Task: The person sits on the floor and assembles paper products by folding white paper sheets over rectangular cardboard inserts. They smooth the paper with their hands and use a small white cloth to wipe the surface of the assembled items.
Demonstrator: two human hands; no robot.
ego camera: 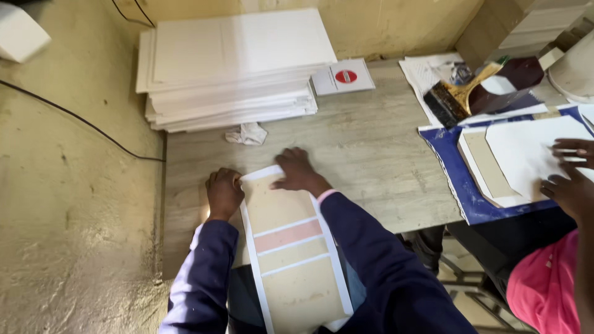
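Note:
A long sheet of white paper with tan board panels and one pink strip glued on it (291, 247) lies across the near edge of the wooden table (371, 148). My left hand (224, 193) is curled at the sheet's far left corner, pinching the white border. My right hand (297, 172) presses flat, fingers spread, on the folded white flap at the sheet's far end. Both of my arms wear dark blue sleeves.
A tall stack of white boards (229, 68) sits at the back left, with a crumpled rag (247, 133) before it. A small white card with a red disc (343, 77) lies nearby. At right, another person's hands (572, 179) press white paper on a blue mat (445, 148); a wide glue brush (458, 96) lies behind.

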